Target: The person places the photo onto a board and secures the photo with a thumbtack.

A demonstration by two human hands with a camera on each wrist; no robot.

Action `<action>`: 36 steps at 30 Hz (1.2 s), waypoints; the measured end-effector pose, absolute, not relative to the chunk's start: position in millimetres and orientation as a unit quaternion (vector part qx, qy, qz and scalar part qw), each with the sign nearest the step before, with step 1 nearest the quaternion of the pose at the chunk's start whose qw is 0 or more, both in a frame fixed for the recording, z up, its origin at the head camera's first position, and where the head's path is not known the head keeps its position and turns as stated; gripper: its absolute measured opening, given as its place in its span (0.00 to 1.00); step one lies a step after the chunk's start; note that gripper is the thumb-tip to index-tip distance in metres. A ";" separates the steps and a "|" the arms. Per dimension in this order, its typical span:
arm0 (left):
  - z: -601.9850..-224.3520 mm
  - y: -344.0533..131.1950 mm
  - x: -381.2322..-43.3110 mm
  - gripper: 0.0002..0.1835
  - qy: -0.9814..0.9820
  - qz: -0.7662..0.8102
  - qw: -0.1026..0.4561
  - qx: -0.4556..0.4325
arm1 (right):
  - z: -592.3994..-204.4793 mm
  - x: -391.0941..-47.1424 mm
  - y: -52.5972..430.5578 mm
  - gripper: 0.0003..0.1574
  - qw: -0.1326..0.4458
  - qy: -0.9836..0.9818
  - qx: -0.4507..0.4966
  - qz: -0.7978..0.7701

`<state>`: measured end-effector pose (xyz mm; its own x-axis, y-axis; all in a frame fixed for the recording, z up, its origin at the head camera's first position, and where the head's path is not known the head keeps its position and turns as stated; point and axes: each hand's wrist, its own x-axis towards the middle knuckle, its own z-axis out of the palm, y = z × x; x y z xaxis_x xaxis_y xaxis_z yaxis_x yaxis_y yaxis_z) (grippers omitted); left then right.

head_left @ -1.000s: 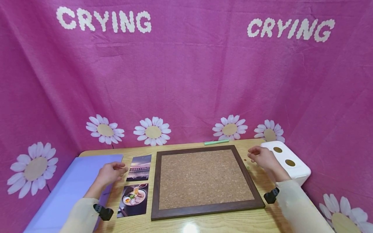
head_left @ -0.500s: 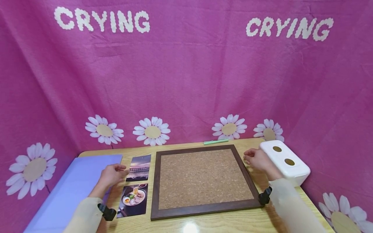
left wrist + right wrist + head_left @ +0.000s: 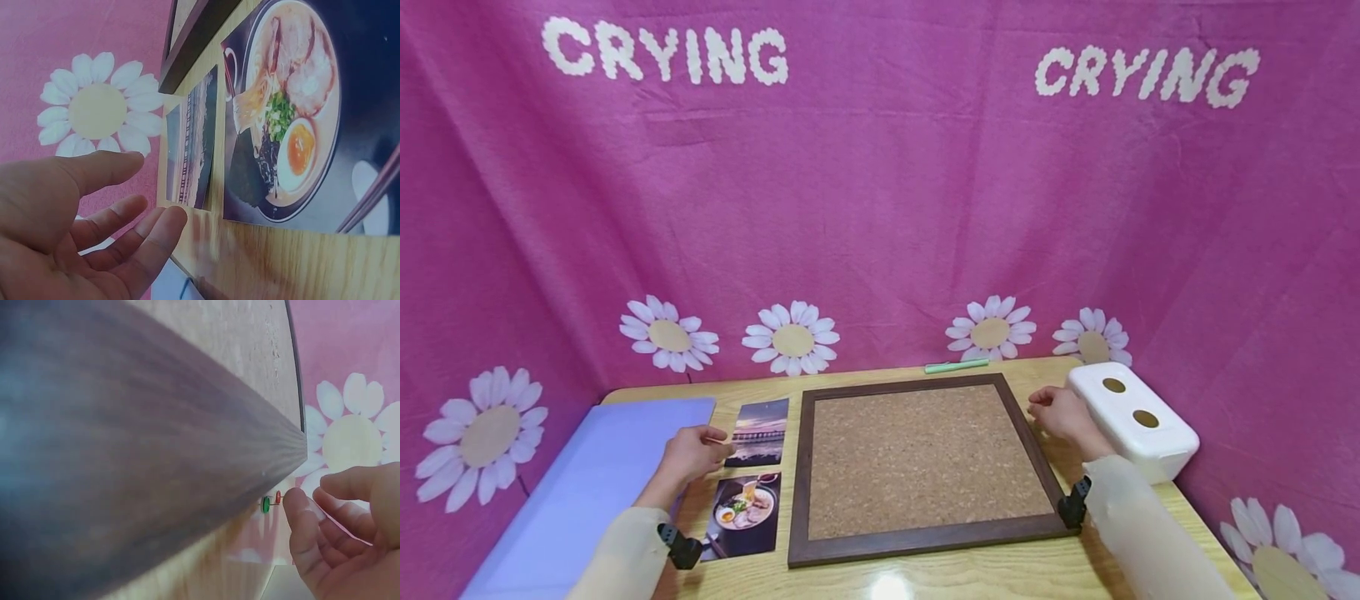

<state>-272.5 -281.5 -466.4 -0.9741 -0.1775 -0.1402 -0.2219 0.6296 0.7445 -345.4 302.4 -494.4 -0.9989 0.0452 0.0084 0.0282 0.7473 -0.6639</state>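
Observation:
A cork board (image 3: 925, 458) in a dark brown wooden frame lies flat on the table. My right hand (image 3: 1063, 414) is low beside the frame's right side, fingers bent loosely, thumb and index finger apart. Close to its index fingertip, in the right wrist view, are a green tack (image 3: 266, 504) and a red tack (image 3: 278, 497); I cannot tell whether the finger touches them. My left hand (image 3: 694, 454) hovers with relaxed fingers at the left edge of a pier sunset photo (image 3: 760, 433). A ramen photo (image 3: 745, 512) lies just below that one.
A pale blue-violet board or folder (image 3: 595, 467) covers the table's left side. A white box (image 3: 1131, 417) with two round holes stands at the right. Behind the cork board lies a light green stick-like item (image 3: 957, 366). A pink curtain (image 3: 880, 208) encloses the table.
My right hand has come down and left to the frame's right side, over the spot where the tacks showed earlier. My left hand has shifted slightly right and down.

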 end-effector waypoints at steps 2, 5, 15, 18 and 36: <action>-466.8 -281.2 -272.6 0.22 0.903 0.415 0.027 -0.110 | -494.9 -347.4 302.2 0.14 0.009 -0.936 -0.025 0.351; -466.0 -281.3 -272.3 0.22 0.904 0.413 0.030 -0.108 | -495.4 -350.8 302.6 0.13 -0.001 -0.938 -0.032 0.345; -468.1 -283.0 -272.2 0.22 0.902 0.415 0.034 -0.112 | -493.1 -354.9 300.9 0.14 -0.029 -0.949 -0.051 0.310; -469.8 -283.5 -272.9 0.23 0.902 0.415 0.033 -0.114 | -493.7 -355.8 300.7 0.14 -0.026 -0.953 -0.051 0.298; -469.7 -284.0 -274.2 0.24 0.909 0.395 0.055 -0.123 | -497.2 -362.1 304.7 0.08 -0.016 -0.965 -0.033 0.261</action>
<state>-274.2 -284.0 -469.7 -0.9635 -0.1800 -0.1980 -0.2676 0.6582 0.7037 -362.1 304.7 -497.2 -0.9973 0.0558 -0.0485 0.0726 0.8620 -0.5018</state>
